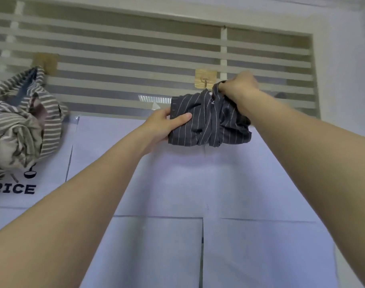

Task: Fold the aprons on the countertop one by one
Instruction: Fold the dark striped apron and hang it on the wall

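Note:
A dark pinstriped apron (208,121), folded into a compact bundle, is held up against the wall just below a wooden wall hook (205,78). My left hand (167,125) grips the bundle's left edge, thumb across the front. My right hand (239,86) grips the bundle's top right part, beside the hook. A grey-and-white striped apron (21,123), bundled, hangs from another wooden hook (45,63) at the left.
White paper sheets (177,183) cover the wall below the hooks, one at the left printed with "RICE" (13,189). Striped window blinds (136,59) fill the wall above. A white wall (347,80) stands at the right.

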{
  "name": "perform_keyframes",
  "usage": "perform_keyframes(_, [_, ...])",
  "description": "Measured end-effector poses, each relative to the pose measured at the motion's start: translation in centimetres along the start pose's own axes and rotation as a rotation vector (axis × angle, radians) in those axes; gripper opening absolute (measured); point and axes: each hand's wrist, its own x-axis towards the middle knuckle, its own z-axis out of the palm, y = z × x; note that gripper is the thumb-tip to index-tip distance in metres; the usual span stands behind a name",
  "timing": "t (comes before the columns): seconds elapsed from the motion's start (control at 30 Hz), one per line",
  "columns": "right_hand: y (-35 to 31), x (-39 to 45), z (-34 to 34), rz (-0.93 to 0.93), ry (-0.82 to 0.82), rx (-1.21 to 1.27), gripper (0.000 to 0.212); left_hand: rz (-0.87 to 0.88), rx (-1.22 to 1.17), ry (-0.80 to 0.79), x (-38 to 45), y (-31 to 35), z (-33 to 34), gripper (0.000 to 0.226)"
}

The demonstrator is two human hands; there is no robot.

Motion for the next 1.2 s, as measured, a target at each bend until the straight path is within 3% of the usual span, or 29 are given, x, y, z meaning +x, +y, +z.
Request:
perform_keyframes(0.07, [-1.0, 1.4, 0.4, -0.078, -0.006, -0.071, 0.008, 0.030, 0.039, -0.016, 1.4, 0.9, -0.1, 0.021])
perform_keyframes(0.13, [-1.9, 2.8, 0.9, -0.108, 0.019, -0.108, 0.021, 0.051, 0.073, -0.008, 2.6, 1.5, -0.4, 0.015])
perform_keyframes(0.23, [-2.5, 4.3, 1.9, -0.158, 0.068, -0.187, 0.037, 0.044, 0.156, 0.003, 3.8, 1.9, -1.5, 0.026])
perform_keyframes(0.43, [-2.7, 5.1, 4.0, -0.304, 0.060, -0.377, 0.036, 0.016, 0.149, 0.018, 5.0, 0.8, -2.1, 0.030])
perform_keyframes(0.53, [-3.1, 4.3, 4.3, -0.384, 0.076, -0.484, 0.009, 0.024, 0.162, 0.028, 5.1, 0.7, -2.0, 0.029])
perform_keyframes(0.63, [-3.3, 3.5, 4.7, -0.427, 0.106, -0.611, 0.024, 0.018, 0.182, 0.038, 5.1, 0.8, -2.0, 0.028])
perform_keyframes(0.77, [-3.3, 2.4, 4.7, -0.572, 0.129, -0.844, 0.025, 0.030, 0.201, 0.022, 4.8, 0.9, -1.9, 0.024])
perform_keyframes(0.97, [-3.2, -0.1, 4.8, -0.599, 0.008, -1.095, 0.031, 0.057, 0.335, -0.027, 3.5, 0.3, -2.0, 0.009])
perform_keyframes(1.07, [-2.5, -1.3, 3.9, -0.624, 0.000, -1.037, 0.026, 0.068, 0.318, -0.040, 3.0, 0.0, -1.9, 0.011])
perform_keyframes(1.2, [2.1, -1.9, 1.9, -0.483, 0.187, -0.594, 0.019, 0.064, 0.340, -0.030, 3.0, 0.3, -1.6, 0.015])
